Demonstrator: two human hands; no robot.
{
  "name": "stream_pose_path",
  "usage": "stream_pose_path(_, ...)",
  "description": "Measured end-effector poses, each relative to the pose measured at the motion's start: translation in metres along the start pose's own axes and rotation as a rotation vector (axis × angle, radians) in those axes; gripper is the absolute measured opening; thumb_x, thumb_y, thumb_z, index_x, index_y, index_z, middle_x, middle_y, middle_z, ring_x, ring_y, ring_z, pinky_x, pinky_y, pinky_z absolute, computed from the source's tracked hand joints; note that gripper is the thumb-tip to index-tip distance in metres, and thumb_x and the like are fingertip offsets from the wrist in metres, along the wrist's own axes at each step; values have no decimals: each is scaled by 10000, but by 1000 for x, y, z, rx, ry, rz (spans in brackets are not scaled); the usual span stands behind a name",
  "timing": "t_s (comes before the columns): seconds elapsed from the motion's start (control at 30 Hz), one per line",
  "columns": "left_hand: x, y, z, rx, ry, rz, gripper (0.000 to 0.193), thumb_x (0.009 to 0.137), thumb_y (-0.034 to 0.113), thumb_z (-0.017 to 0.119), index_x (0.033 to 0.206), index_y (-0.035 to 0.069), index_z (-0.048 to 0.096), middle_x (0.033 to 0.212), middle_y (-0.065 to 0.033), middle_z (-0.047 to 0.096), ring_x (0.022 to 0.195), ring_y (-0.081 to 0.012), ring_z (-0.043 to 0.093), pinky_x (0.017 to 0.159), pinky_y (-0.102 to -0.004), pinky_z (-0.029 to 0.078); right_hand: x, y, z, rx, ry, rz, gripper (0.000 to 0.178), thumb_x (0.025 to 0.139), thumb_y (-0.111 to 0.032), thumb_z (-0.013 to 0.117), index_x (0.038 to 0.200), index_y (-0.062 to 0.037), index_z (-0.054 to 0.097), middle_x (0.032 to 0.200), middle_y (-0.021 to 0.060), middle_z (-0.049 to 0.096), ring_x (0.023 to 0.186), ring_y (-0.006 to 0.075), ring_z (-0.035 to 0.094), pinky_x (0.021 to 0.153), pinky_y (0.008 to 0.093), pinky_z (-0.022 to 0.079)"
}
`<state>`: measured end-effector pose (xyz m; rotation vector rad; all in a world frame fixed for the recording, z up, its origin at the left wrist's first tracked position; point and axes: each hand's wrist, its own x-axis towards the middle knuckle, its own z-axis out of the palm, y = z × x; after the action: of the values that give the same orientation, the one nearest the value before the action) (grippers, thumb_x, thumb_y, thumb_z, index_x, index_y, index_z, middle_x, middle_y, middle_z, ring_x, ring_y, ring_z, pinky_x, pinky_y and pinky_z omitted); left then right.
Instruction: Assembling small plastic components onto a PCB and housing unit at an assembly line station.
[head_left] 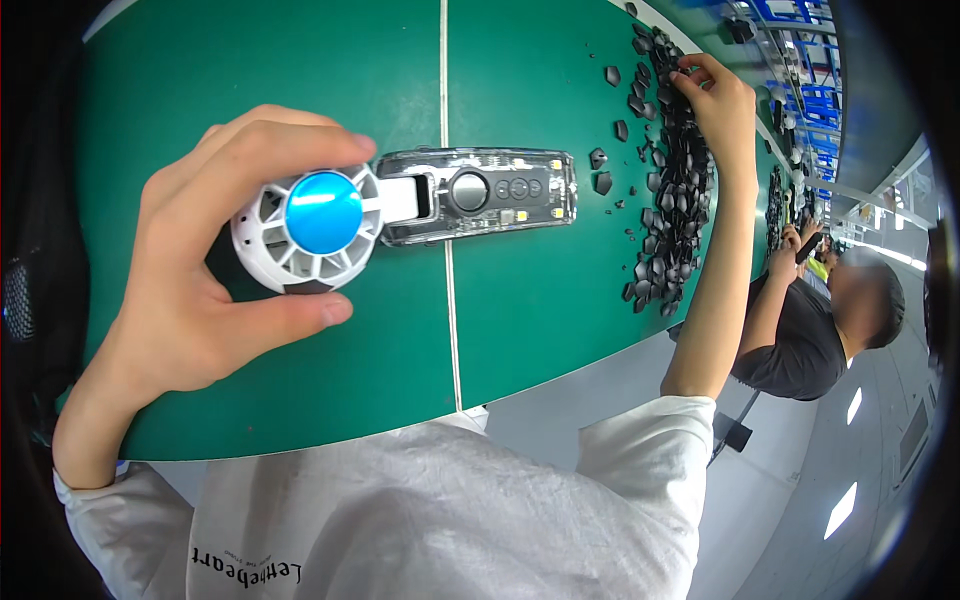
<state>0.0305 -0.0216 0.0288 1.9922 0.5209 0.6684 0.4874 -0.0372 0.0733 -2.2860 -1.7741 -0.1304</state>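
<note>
White and clear plastic make up the small handheld fan [400, 205] lying over the green table [540, 300], across its pale seam line. The left hand [215, 270] grasps its round, blue-capped head between thumb and fingers. Well apart, the right hand [722, 100] pinches into the heap of small black parts [670, 200].

Person in a pale grey-white short-sleeved T-shirt filling the lower centre of the frame, small dark lettering printed low on the chest, 2 loose sleeves ending above the elbows, bare forearms, left hand [200, 270] and right hand [722, 98] ungloved, no rings visible
</note>
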Motion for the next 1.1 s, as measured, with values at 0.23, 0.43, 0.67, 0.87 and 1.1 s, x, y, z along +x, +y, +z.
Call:
stream_pose_path(0.23, -1, -3, -4, 56, -21, 72, 719, 567, 228, 814, 1237, 39, 634, 1201, -123, 647, 1021, -260, 603, 906, -356, 475, -11, -2, -12, 139, 14, -54, 195, 843, -143, 714, 1003, -33, 696, 786, 18, 633, 639, 132, 536, 616, 269, 437)
stream_pose_path(0.43, 9, -7, -6, 1, -132, 112, 693, 565, 255, 830, 1199, 42, 647, 1198, -103, 650, 1002, -243, 607, 890, -344, 479, -68, -89, -27, 763, 1, -80, 191, 857, 24, 640, 1048, 29, 641, 827, 71, 642, 697, 178, 635, 606, 233, 496)
stream_pose_path(0.67, 3, 14, 13, 286, -49, 152, 658, 551, 248, 821, 1152, 40, 652, 1175, -98, 661, 1006, -244, 599, 882, -345, 474, -152, -195, -23, 1215, -185, -339, 218, 792, -15, 701, 949, 75, 578, 842, 184, 596, 528, 279, 620, 465, 291, 488)
stream_pose_path(0.87, -1, 5, 15, 236, -85, 112, 614, 590, 218, 788, 1158, 42, 636, 1184, -108, 652, 1059, -253, 577, 930, -382, 430, -179, -214, -10, 1120, -126, -402, 194, 726, -44, 724, 849, 53, 609, 700, 138, 606, 520, 169, 493, 500, 243, 410)
stream_pose_path(1.1, 9, 7, 23, 180, -137, 114, 564, 635, 183, 749, 1165, 45, 617, 1195, -119, 642, 1120, -264, 552, 985, -425, 378, -185, -201, -26, 911, -99, -213, 188, 664, -69, 724, 798, 30, 637, 681, 125, 626, 574, 165, 483, 560, 237, 399)
